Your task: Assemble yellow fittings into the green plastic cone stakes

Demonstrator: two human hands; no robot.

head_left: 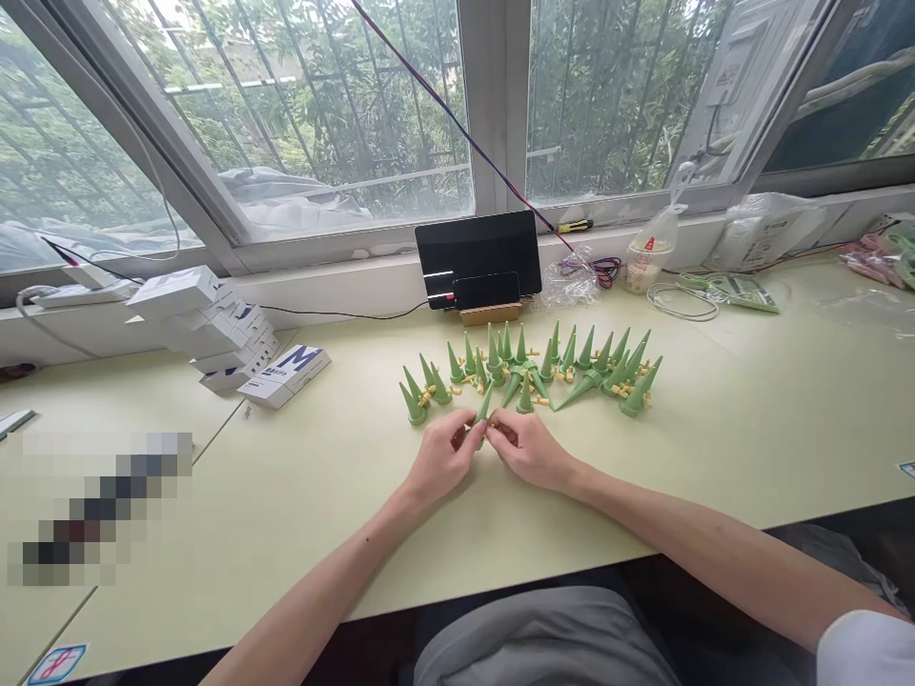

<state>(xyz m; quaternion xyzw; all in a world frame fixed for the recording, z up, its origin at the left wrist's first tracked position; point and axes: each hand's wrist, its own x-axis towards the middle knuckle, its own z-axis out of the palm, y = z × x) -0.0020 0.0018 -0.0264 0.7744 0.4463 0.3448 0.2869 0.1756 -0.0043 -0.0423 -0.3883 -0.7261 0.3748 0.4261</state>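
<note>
Grey soft fabric fills the bottom centre of the frame, and two bare forearms run up from it to the middle.

Left hand (447,459): fingers curled, thumb and fingertips pinched shut on the lower part of a green tapered plastic cone (485,408). Right hand (530,448): fingers also closed, tips pressed to the same cone's wide end from the right. A small yellow bit shows between the fingertips; I cannot tell its shape.

The cone is at frame centre, just above the pale yellow-green matte tabletop (300,495), tip tilted up and away.

Just beyond the hands is a cluster of matching smooth green cones with small yellow fittings (533,367). Most stand point-up and a few lie on their sides.

Upper centre: a glossy black flat tablet (477,246) leans against the window frame on a wooden stand (490,313).

Left of centre: a stack of white cardboard boxes (204,319), with a flat white box printed with a blue M (286,373) beside it.

Upper right: a clear crinkled plastic bag over a cup (649,252).
</note>
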